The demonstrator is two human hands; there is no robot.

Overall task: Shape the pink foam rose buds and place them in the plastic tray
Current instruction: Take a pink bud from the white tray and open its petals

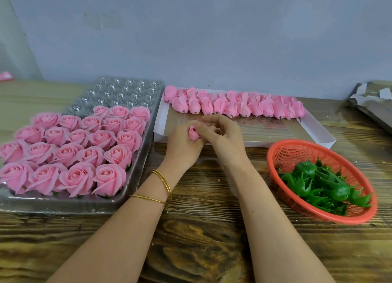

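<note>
- The wooden table (191,240) runs bare in front of me, with both of the person's forearms reaching out over it. Thin gold bangles (163,183) sit on the left wrist.
- To the right is a red basket (297,151) holding green calyx pieces (318,183), well apart from the hands.
- The left hand (182,147) has its fingers curled round one pink rose bud (194,133), held just above the table with its spiral centre facing up.
- The right hand (227,138) is curled in beside it, its fingertips (206,132) against the bud's side. I cannot tell whether they actually pinch a petal.
- To do this well, I'd say the left hand should grip low at the base and keep the centre tight. The right hand can then ease each outer petal outward gently, since foam probably creases or tears if tugged.
- On the left, the plastic tray (63,204) holds rows of opened roses (84,142). The empty cups (123,91) at its far end look like the place for this one.
- Beyond the hands, a white cardboard tray (275,143) carries a row of closed buds (233,106) along its far edge, not yet shaped.
</note>
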